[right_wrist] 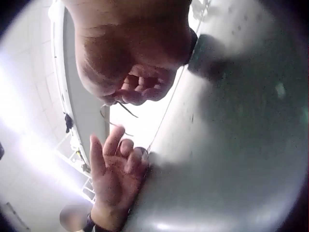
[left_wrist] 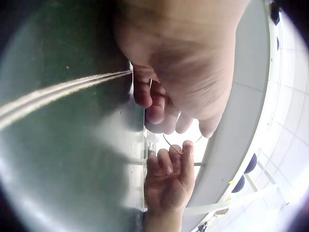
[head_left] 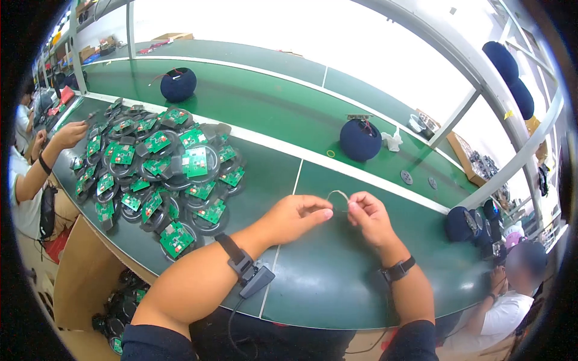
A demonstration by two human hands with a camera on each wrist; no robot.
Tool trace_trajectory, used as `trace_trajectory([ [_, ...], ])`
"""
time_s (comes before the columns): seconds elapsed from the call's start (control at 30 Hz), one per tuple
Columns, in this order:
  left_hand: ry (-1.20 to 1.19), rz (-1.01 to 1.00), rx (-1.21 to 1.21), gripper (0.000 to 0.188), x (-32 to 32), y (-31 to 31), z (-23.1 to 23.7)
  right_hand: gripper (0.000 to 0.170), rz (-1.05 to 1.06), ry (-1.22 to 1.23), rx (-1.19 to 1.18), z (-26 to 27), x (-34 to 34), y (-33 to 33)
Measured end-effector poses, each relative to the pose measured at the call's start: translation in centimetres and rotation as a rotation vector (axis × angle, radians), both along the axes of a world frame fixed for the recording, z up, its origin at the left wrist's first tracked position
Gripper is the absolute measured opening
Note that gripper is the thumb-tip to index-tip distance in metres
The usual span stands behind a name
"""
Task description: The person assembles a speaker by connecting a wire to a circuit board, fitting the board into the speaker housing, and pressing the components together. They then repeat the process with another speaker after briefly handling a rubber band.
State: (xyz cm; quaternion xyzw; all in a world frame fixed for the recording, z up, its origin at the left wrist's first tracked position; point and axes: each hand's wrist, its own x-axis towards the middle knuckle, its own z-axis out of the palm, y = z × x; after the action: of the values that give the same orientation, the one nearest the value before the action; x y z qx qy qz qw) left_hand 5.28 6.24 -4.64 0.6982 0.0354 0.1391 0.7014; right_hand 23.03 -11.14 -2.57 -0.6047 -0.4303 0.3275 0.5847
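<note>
A thin, pale, bendy strip [head_left: 339, 192] arcs between the two hands above the green table. My right hand [head_left: 372, 219] pinches it between thumb and forefinger; the other fingers are curled in. In the right wrist view the strip [right_wrist: 103, 114] loops out from those fingertips, with two thin ends pointing away. My left hand [head_left: 293, 219] is at the strip's other side, thumb and forefinger spread apart and the fingers loosely bent. Its forefinger comes right up to the strip in the right wrist view.
Green circuit boards on clear round housings [head_left: 195, 162] are heaped on the left. Behind a white rail, dark blue balls [head_left: 360, 140] stand on a green belt [head_left: 271, 90], with a small ring [head_left: 330, 153] and two dark discs. People sit at both sides.
</note>
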Motion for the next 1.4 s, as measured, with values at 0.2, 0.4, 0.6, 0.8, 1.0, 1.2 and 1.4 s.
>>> trace_trajectory([
  [0.2, -0.050, 0.055, -0.186, 0.025, 0.1, 0.3, 0.2, 0.009, 0.139, 0.109, -0.124, -0.6, -1.2, 0.2],
  [0.4, -0.032, 0.037, -0.135, 0.020, 0.0, 0.4, 0.4, 0.013, 0.168, -0.038, -0.137, -0.9, -1.7, 0.1],
  [0.6, -0.094, 0.108, -0.103, 0.015, 0.3, 0.2, -0.3, 0.015, 0.196, 0.006, -0.160, 0.0, -1.9, 0.1],
  [0.8, -0.154, 0.342, -0.263, 0.015, 0.7, 1.7, -0.7, 0.015, 0.219, 0.052, -0.195, -0.1, -1.6, -0.1],
  [1.0, 0.016, 0.179, 0.197, 0.019, 0.1, 0.0, 0.1, 0.013, 0.177, 0.116, -0.020, -1.2, -0.7, 0.2],
  [1.2, -0.034, 0.058, 0.389, 0.019, -0.3, -0.5, -0.4, 0.008, 0.093, 0.072, 0.065, -0.5, -1.9, 0.6],
  [1.4, 0.023, -0.007, 0.594, 0.025, -0.7, -0.5, 0.5, 0.010, 0.070, 0.187, 0.030, -1.3, -1.7, 0.4],
])
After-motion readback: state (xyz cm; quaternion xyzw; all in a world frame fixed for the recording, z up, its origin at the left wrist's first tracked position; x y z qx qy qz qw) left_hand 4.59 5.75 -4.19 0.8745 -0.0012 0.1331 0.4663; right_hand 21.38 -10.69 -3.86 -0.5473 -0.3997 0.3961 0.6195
